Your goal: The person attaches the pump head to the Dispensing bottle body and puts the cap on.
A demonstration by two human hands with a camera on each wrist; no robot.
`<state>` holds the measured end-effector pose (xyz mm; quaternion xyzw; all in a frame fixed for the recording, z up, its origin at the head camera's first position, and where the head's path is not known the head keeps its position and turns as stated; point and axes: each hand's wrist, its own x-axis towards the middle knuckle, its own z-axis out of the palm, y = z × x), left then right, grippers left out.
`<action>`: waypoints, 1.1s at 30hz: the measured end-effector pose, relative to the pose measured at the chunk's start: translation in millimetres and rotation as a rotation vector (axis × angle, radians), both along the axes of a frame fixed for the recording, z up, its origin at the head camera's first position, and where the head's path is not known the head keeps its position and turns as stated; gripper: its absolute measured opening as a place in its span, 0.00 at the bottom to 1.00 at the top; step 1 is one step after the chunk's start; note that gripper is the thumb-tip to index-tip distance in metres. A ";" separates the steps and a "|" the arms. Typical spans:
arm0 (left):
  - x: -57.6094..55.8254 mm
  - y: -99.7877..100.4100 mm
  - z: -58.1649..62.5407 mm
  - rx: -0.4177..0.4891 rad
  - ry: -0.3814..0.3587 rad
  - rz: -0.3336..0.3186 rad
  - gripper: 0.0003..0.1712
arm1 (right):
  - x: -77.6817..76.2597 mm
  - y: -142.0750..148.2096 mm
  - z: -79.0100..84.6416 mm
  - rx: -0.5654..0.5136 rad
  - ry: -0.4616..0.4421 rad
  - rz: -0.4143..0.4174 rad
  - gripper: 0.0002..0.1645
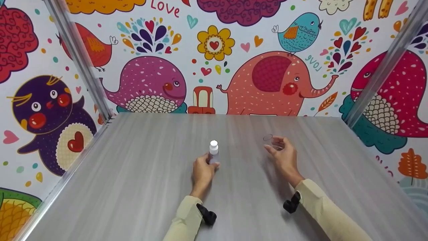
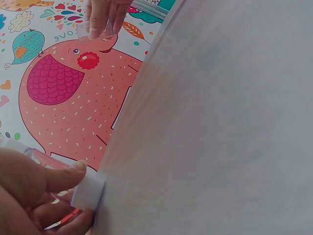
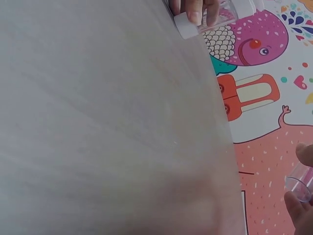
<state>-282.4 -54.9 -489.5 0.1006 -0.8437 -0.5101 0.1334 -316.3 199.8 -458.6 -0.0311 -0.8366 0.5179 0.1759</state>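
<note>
A small bottle [image 1: 213,150] with a white top, a see-through body and a white base stands upright in my left hand [image 1: 203,172], near the middle of the table. In the left wrist view, the thumb and fingers grip it just above its white base [image 2: 89,190], which is at the tabletop. To the right, my right hand [image 1: 287,160] pinches a clear cap [image 1: 268,137] between thumb and fingers. The right wrist view shows the clear cap [image 3: 298,185] with its round rim facing away from the palm. The cap and bottle are apart.
The grey wood-grain table [image 1: 133,174] reaches to a back wall [image 1: 204,70] covered in cartoon animals. Metal posts [image 1: 87,67] mark the corners. A black wrist camera [image 1: 208,215] is on the left sleeve, another black camera [image 1: 291,203] on the right.
</note>
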 end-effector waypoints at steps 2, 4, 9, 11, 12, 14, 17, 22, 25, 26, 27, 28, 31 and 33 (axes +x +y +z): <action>0.2 0.1 -0.2 0.000 -0.004 -0.001 0.13 | 0.4 -1.6 0.8 0.014 0.022 0.003 0.26; 0.3 0.1 0.0 -0.003 0.002 0.001 0.13 | 1.1 -3.3 1.7 0.023 0.049 0.010 0.26; 0.1 0.0 0.1 -0.014 0.025 0.003 0.16 | 3.8 -7.6 4.4 0.034 0.093 0.042 0.28; 0.1 0.1 0.1 -0.011 0.022 0.004 0.17 | 4.7 -9.3 5.6 0.037 0.094 0.055 0.28; -0.2 0.0 -0.1 -0.012 0.022 0.003 0.17 | 5.1 -10.2 6.4 0.040 0.094 0.061 0.28; -0.5 0.0 -0.4 -0.014 0.022 0.004 0.17 | 5.9 -11.9 8.1 0.049 0.086 0.068 0.28; -0.7 0.2 -0.2 -0.016 0.018 0.007 0.17 | 7.4 -13.7 11.1 0.057 0.069 0.071 0.28; 0.0 0.7 0.6 -0.009 0.015 0.004 0.16 | 8.2 -15.6 16.3 0.051 0.078 0.087 0.28; 0.9 0.5 1.4 -0.004 0.007 0.001 0.16 | 9.0 -17.3 19.3 0.058 0.091 0.113 0.27; 0.9 0.3 1.3 -0.005 0.008 0.001 0.16 | 9.0 -18.1 19.9 0.063 0.098 0.124 0.27; 1.0 0.3 1.1 -0.005 0.006 0.003 0.16 | 9.1 -19.1 20.5 0.070 0.108 0.133 0.27; 1.3 0.2 1.1 -0.006 0.004 0.004 0.16 | 9.2 -20.1 21.1 0.077 0.116 0.140 0.27; 1.5 0.1 0.6 -0.006 0.003 0.008 0.16 | 8.6 -23.5 22.1 0.083 0.148 0.159 0.27; 1.6 -0.2 0.7 -0.006 0.000 0.010 0.16 | 8.6 -25.7 22.8 0.088 0.157 0.165 0.28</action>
